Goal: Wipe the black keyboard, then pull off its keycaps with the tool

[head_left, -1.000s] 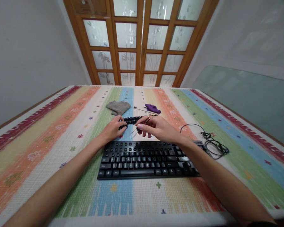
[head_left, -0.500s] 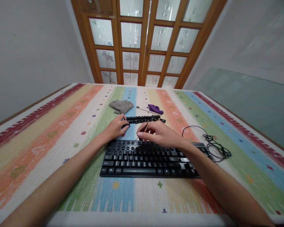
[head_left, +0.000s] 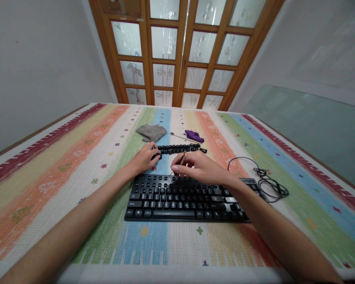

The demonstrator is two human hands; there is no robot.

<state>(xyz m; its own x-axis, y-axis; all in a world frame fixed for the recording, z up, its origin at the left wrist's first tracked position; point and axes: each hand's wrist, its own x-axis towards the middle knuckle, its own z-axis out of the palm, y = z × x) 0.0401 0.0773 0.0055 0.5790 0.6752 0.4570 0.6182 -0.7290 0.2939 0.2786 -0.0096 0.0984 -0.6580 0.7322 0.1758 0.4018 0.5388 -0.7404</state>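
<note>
A black keyboard (head_left: 174, 214) lies before me, its top rows bare of keycaps and the lower rows still fitted. Above it my right hand (head_left: 195, 167) is closed in a pinch on a wire keycap puller (head_left: 170, 174), whose thin wires point down at the bare upper rows. Most of the puller is hidden by the fingers. Behind the keyboard, loose black keycaps (head_left: 177, 149) lie in two rows. At their left end my left hand (head_left: 146, 157) has its fingers bent around a keycap (head_left: 156, 156), mostly covered by the fingertips.
A grey cloth (head_left: 152, 133) lies beyond the keycaps. To its right are a thin long-handled brush (head_left: 183, 137) and a purple cloth (head_left: 194, 136). A coiled black cable (head_left: 272, 185) rests right of the keyboard. The striped tablecloth (head_left: 100, 173) covers the table.
My left hand has shifted very slightly at the left end of the keycap rows. The right hand and the keyboard look almost the same.
</note>
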